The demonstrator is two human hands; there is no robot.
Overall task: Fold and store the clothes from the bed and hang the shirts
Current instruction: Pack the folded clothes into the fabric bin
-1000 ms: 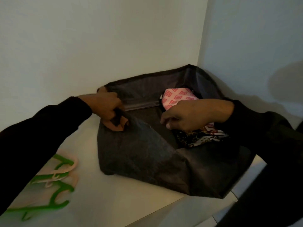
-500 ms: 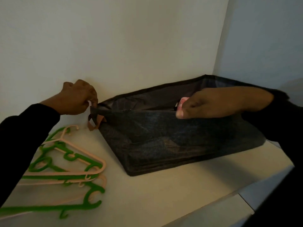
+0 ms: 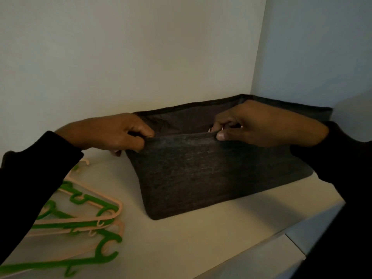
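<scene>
Left hand [image 3: 112,133] pinched near rim of dark grey fabric storage bin [image 3: 201,174] at its left corner; right hand [image 3: 255,125] gripped same rim further right. Bin sat on white shelf [image 3: 201,238], rim's long axis running left-right between hands. Green and pink plastic hangers [image 3: 80,224] lay left.

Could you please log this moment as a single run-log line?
left hand: pinching front rim | right hand: pinching front rim | dark grey fabric storage bin: on shelf | green and peach plastic hangers: left of it

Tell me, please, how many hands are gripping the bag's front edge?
2: the left hand at the bag's left corner, the right hand farther right along the edge.
</scene>
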